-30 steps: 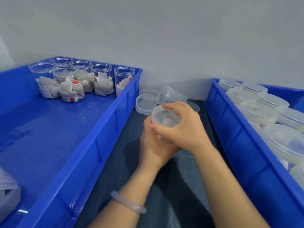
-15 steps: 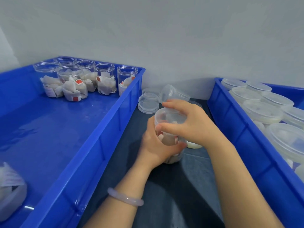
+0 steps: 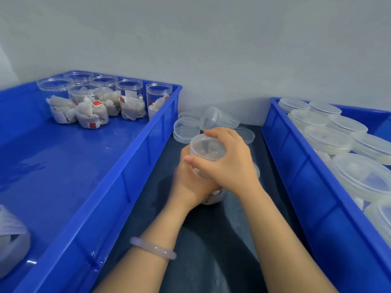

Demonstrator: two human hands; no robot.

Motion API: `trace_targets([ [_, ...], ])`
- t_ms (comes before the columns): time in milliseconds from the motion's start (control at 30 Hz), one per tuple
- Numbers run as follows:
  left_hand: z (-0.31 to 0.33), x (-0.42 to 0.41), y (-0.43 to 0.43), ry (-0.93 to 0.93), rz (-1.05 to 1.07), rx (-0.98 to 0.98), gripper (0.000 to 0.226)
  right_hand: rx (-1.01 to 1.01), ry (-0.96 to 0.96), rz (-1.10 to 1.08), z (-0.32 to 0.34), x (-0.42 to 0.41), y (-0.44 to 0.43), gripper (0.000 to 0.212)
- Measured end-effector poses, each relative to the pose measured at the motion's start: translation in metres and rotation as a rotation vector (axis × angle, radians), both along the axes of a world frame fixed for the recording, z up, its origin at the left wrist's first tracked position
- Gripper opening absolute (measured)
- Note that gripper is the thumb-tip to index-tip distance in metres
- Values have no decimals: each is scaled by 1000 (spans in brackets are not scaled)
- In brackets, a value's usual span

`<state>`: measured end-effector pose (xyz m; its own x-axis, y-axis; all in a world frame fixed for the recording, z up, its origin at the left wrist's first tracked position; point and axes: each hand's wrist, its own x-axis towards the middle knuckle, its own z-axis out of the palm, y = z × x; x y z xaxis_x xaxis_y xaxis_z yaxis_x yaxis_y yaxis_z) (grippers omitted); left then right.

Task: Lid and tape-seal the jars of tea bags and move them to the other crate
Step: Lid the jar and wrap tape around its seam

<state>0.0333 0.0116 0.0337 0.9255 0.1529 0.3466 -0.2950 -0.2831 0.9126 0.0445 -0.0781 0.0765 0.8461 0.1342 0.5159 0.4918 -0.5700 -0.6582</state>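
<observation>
Lid (image 3: 206,147) is gripped by curled fingers of the right hand (image 3: 231,167) atop a tea-bag jar (image 3: 212,199) clasped by the left hand (image 3: 187,185). Open jars (image 3: 95,102) beyond the fingertips are not yet lidded.

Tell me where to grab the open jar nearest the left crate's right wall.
Grip the open jar round its upper wall below the rim, from above and in front: it stands upright, the crate wall close on its right, a neighbouring jar on its left.
</observation>
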Motion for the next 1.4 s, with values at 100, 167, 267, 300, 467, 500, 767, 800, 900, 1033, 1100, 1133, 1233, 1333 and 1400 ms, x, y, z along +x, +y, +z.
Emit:
trace_targets([
  [100, -6, -9, 10, 54, 106, -73, 73, 255, 103, 105, -13, -6, -17, 57],
  [167, -9, -9, 17, 46, 171, -20, 89, 81, 205, -29, -35, -3, -34, 49],
  [267, -13, -6, 22, 51, 169, -28, 124, -569, 265, -200, -65, -2, -50, 50],
  [300, -13, -9, 21, 69, 175, -45, 133, -615, 245, -214, -69, -1, -52, 47],
  [467, -4, -32, 23, -358, 395, 211, 93, -71, 67, -133, -62, -21, -56, 13],
  [500, -2, -35, 23, -505, 359, 265, 66, 84, 41, -113, -58, -29, -56, 11],
  [767, -7, -42, 6, -424, -169, 493, 41, 206, -113, 65, -42, -51, -58, 18],
  [800, -8, -41, 6, -437, -160, 479, 39, 170, -127, 69, -42, -51, -59, 22],
  [900, -10, -38, 6, -465, -98, 453, 32, 59, -183, 69, -44, -51, -58, 28],
  [1033, -13, -36, 8, -455, -79, 383, 23, 38, -192, 44, -45, -50, -56, 25],
  [1100, -15, -35, 9, -435, -71, 367, 19, 93, -123, 43, -46, -51, -56, 19],
  [1133, -15, -35, 10, -421, -66, 356, 17, 139, -80, 49, -46, -51, -57, 18],
  [1233, -16, -36, 8, -385, -55, 272, 14, 193, -23, 45, -46, -52, -61, 20],
  [1333, -15, -38, 5, -368, -61, 191, 14, 182, 19, 69, -42, -52, -63, 18],
  [1400, -14, -39, 6, -377, -58, 190, 14, 200, 18, 89, -41, -53, -62, 12],
])
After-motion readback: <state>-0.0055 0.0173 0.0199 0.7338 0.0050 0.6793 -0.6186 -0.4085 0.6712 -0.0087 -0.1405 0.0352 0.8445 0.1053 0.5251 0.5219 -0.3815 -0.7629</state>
